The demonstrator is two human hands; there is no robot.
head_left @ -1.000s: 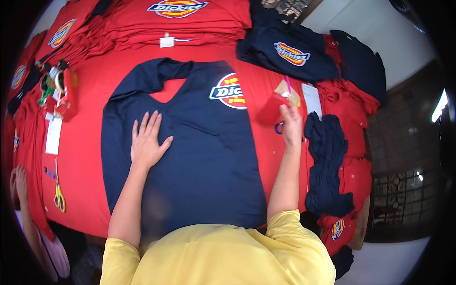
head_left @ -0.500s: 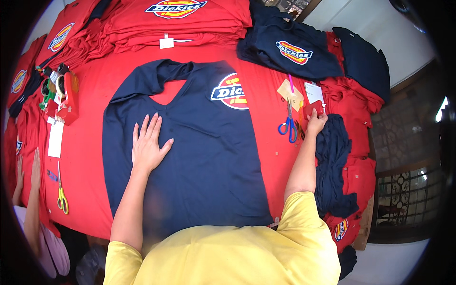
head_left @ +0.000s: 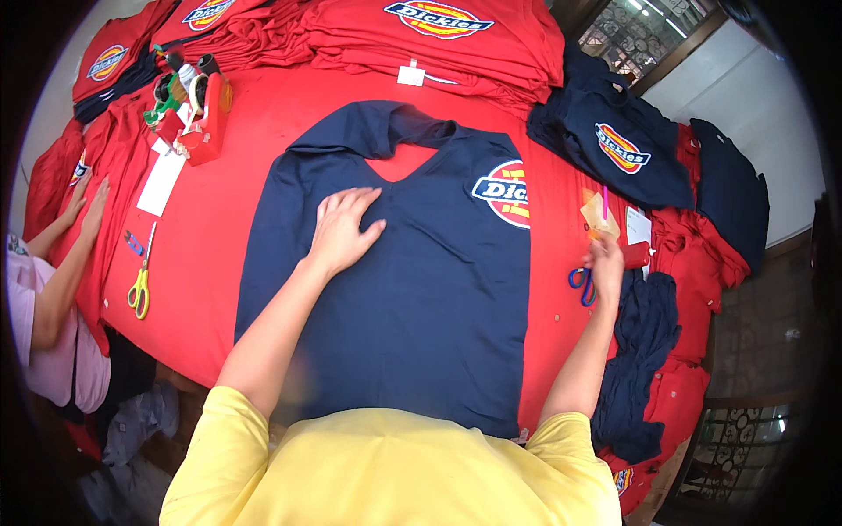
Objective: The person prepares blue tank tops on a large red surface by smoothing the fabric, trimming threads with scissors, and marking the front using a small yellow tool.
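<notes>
A navy garment [head_left: 403,307] with a V-shaped neckline and a round red, white and yellow logo lies spread out in front of me. My left hand [head_left: 344,230] rests on it below the neckline, palm down with fingers extended. Off the garment's right edge, my right hand [head_left: 605,267] is blurred, its fingers drawn together around something small with a bit of orange at the tips. Blue-handled scissors [head_left: 581,285] lie beside it, partly covered by the hand. A tan paper piece [head_left: 599,216], a pink stick [head_left: 605,202], a red object [head_left: 638,255] and a white card [head_left: 638,226] are close by.
Red garments [head_left: 438,53] are stacked at the back, navy ones [head_left: 614,131] at back right. A crumpled navy cloth [head_left: 645,351] lies right. Left are a red tape dispenser [head_left: 209,127], yellow-handled scissors [head_left: 140,289] and another person's hands [head_left: 90,210] on red fabric.
My view has turned, so the scene sits farther right. My right hand has left the red object and come back toward the blue-handled scissors. My left hand remains on the garment.
</notes>
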